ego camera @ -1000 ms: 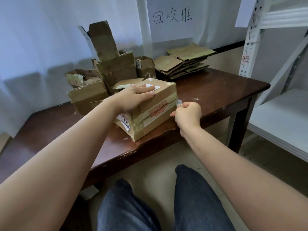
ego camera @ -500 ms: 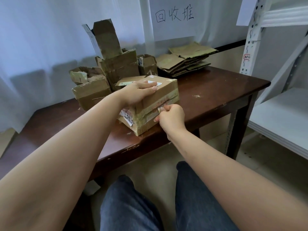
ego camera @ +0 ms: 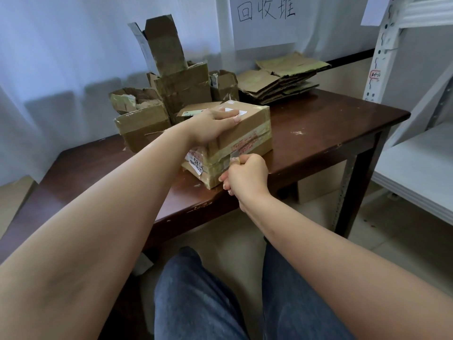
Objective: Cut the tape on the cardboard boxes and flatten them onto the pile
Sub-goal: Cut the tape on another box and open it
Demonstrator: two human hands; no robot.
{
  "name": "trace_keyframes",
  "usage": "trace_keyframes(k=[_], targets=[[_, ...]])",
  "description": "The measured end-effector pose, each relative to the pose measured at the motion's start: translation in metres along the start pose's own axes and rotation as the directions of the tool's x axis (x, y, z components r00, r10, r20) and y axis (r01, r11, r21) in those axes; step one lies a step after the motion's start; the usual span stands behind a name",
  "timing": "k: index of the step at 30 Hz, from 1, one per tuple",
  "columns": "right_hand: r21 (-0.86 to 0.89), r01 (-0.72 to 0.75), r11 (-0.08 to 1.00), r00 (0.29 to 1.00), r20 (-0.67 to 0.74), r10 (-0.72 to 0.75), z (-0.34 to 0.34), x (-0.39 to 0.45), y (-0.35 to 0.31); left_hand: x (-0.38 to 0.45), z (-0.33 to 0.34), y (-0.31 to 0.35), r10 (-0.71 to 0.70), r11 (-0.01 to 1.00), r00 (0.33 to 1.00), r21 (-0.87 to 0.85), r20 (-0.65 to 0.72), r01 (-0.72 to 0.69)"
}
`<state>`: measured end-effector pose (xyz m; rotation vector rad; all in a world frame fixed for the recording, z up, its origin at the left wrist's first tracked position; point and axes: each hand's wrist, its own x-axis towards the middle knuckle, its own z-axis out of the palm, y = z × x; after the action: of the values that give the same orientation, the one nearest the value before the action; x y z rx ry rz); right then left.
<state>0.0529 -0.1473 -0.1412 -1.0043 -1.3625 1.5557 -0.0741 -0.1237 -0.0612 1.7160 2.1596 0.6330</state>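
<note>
Half a second ago the right hand (ego camera: pixel 246 176) was pressed on the middle of the box's front side; now it has slid left and down along the tape line, close to the near corner. One second ago it was out past the right end of the box.

Going from left to right: at the far left of the brown table (ego camera: pixel 331 133) sits a squashed open box (ego camera: pixel 141 119) with torn flaps. Next to it is a tall stack of open boxes (ego camera: pixel 181 87), with one thin box standing up on top.

The left hand (ego camera: pixel 210 127) lies on top of the taped box (ego camera: pixel 245 133). Its fingers are almost straight and press down on the lid, and the thumb hangs over the near edge. The taped box sits near the front edge of the table, with one corner pointing at the person. It has a white label (ego camera: pixel 195 163) on its left side and clear tape (ego camera: pixel 247 141) with red print across its front.

The right hand is curled into a fist, tight against the front of the box on the tape. A small clear thing sticks out by the thumb and touches the tape. I cannot tell what it is.

Farther right, at the back of the table, lies the pile of flat cardboard (ego camera: pixel 282 79). A white paper sign (ego camera: pixel 264 18) with black writing hangs on the wall above it. A white metal shelf (ego camera: pixel 382 50) stands at the far right.
</note>
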Motion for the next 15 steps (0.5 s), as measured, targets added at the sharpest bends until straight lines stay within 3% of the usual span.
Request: trace_keyframes(k=[15], targets=[[0.059,-0.037,0.998,0.993,0.111,0.031,0.019,-0.033,0.003,-0.005,-0.002,0.003,-0.017,1.000,1.000,0.007,0.007,0.017]])
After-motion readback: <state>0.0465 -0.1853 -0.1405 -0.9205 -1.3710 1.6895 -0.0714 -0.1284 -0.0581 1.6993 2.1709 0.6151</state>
